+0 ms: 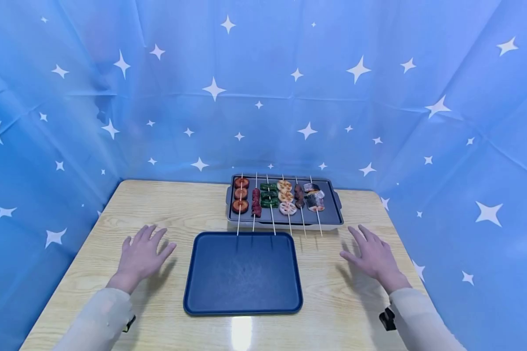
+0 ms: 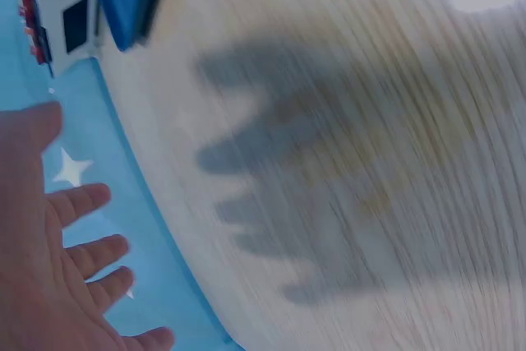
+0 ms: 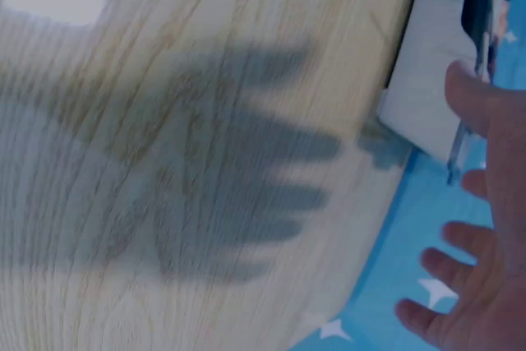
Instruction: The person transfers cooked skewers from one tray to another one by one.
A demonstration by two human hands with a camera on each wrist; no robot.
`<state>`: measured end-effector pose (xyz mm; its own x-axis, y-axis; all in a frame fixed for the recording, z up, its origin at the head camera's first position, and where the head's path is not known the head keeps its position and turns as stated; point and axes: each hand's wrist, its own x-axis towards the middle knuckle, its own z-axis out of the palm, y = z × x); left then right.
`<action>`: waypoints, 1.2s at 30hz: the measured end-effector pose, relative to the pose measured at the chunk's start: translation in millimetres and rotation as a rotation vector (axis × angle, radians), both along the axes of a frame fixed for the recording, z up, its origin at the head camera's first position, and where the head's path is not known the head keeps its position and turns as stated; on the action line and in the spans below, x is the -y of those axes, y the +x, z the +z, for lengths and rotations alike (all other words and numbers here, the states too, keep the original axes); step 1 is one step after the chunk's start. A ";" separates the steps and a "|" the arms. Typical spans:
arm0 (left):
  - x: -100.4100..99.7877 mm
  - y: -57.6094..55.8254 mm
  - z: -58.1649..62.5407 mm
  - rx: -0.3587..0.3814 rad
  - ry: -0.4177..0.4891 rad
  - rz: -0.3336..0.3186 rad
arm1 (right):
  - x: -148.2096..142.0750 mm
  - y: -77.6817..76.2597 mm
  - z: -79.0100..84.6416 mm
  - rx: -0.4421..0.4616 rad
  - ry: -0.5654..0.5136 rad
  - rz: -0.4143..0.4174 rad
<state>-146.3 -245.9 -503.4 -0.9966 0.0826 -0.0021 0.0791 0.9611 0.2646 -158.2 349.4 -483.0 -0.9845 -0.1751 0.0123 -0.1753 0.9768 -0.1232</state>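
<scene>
My left hand (image 1: 141,257) hovers over the table to the left of a dark blue tray (image 1: 243,273), fingers spread, holding nothing. On the other side my right hand (image 1: 373,254) is likewise spread above the wood, its shadow falling beneath it. Behind the tray stands a grill (image 1: 329,214) with a dark plate and a pale base. Several skewers lie across it: round brown slices (image 1: 240,194), dark red meat (image 1: 256,202), green pieces (image 1: 269,195), lotus root slices (image 1: 286,196), brown pieces (image 1: 299,196) and fish-like pieces (image 1: 314,199). Their sticks point towards me, past the grill's front edge.
The light wooden table (image 1: 334,312) ends at a blue curtain (image 1: 263,122) with white stars, which encloses the back and both sides. A bright reflection (image 1: 241,331) shows on the wood in front of the tray.
</scene>
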 end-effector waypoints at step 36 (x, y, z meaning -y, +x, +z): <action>-67.3 20.8 -13.3 0.023 0.125 0.034 | 125.1 -0.3 34.6 -0.002 -0.175 0.118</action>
<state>-125.5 -178.6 -516.8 -0.9986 0.0496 -0.0173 0.0392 0.9226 0.3837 -158.5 224.2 -448.4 -0.9573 -0.2838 0.0547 -0.2873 0.9133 -0.2887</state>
